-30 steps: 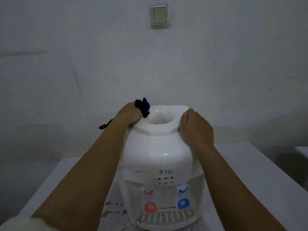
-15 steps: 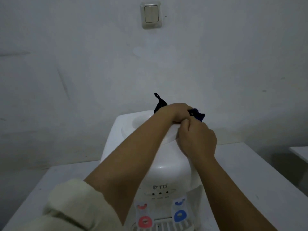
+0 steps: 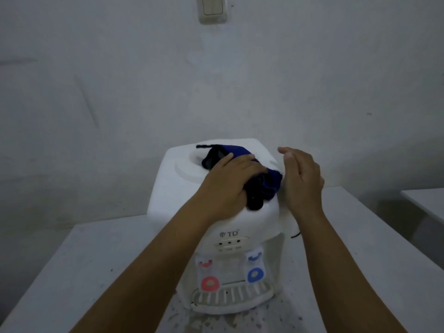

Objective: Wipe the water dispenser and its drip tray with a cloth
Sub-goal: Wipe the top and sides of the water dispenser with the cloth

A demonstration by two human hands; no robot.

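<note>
A white tabletop water dispenser (image 3: 173, 188) stands on a white table, with a red tap (image 3: 209, 282) and a blue tap (image 3: 255, 275) above its slotted drip tray (image 3: 230, 296). A dark blue and black cloth (image 3: 269, 186) lies over the dispenser's top ring. My left hand (image 3: 225, 186) presses the cloth down on the top with fingers spread flat. My right hand (image 3: 300, 179) hovers just right of the dispenser's top, fingers relaxed, holding nothing.
The white table (image 3: 96, 260) carries dark specks and wet marks in front of the tray. A black cord (image 3: 296, 234) shows behind the dispenser on the right. A wall switch (image 3: 212, 8) sits above. Another white surface (image 3: 425, 203) lies at the far right.
My left hand has swept the cloth from the ring's left side across to its front right. My right hand has let go of the dispenser's top and opened beside it.
</note>
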